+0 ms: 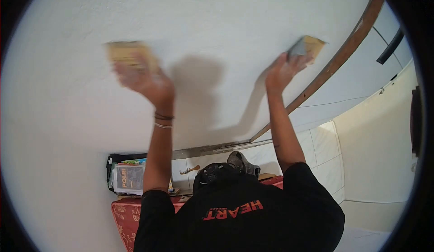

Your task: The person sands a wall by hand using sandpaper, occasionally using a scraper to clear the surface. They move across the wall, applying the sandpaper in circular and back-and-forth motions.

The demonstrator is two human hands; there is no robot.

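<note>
Both arms are raised in front of a pale wall. My left hand, blurred by motion, presses a yellowish-tan sheet or pad against the wall at the upper left, with its fingers over the lower part. On the right, my right hand grips a folded piece with one grey face and one tan face, also at the wall. The print on the tan sheet is too smeared to read. Dark and light bands circle my left wrist.
A brown wooden frame edge curves down the right side. Below the wall are a black-edged box with books and papers, a wooden-handled brush on the tiles, and a red floral cloth or mattress. A dark handle shows upper right.
</note>
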